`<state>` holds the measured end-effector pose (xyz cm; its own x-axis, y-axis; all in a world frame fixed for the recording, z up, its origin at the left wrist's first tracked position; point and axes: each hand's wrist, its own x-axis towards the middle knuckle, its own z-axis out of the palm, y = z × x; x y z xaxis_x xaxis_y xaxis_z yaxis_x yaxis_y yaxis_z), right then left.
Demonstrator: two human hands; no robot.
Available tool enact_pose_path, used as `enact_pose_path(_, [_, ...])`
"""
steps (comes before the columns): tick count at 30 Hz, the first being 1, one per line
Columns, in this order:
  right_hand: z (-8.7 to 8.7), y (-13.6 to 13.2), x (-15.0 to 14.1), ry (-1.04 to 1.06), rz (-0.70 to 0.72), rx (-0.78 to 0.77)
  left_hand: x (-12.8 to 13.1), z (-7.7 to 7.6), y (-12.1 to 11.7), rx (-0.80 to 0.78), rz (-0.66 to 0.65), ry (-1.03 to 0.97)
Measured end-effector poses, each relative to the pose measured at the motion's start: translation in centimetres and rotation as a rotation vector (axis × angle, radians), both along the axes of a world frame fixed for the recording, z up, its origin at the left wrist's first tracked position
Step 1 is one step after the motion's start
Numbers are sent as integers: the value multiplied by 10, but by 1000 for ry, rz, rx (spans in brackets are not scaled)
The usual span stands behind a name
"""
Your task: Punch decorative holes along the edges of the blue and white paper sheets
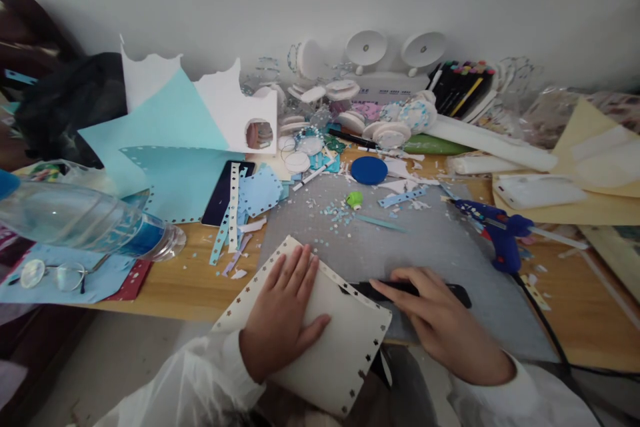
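Note:
My left hand (285,310) lies flat, fingers stretched out, on a cream sheet of paper (333,347) with small flower-shaped holes punched along its edges. The sheet sits at a slant and overhangs the front of the table. In my right hand (435,320) is a black utility knife (457,293), gripped with the fingers around its body. Its tip touches the sheet's upper right edge, where a narrow punched strip (345,283) runs along a cut line. Beneath both is a grey cutting mat (425,247), scattered with tiny blue paper bits.
A blue glue gun (500,230) with its cord is at the right. Left are a water bottle (100,220), glasses (55,275), a phone (220,197) and blue paper (175,173). White discs (390,133), a blue lid (369,170) and markers (460,90) crowd the back.

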<state>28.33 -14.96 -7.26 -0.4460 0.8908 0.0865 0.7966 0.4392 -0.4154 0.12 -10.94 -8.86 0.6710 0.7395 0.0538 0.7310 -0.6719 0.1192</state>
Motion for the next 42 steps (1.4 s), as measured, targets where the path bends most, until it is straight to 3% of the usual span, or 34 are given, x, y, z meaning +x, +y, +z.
enact_pose_path(22, [-6, 54, -50, -42, 2, 110, 1, 2, 0, -37, 1, 10])
enact_pose_path(28, [2, 44, -47, -47, 52, 53, -7, 10, 2, -55, -72, -4])
enact_pose_path(33, [-1, 29, -45, -58, 27, 45, -21, 10, 10, -36, 33, -42])
enact_pose_path(42, [-7, 51, -60, -53, -12, 111, -25, 3, 12, -66, 13, -14])
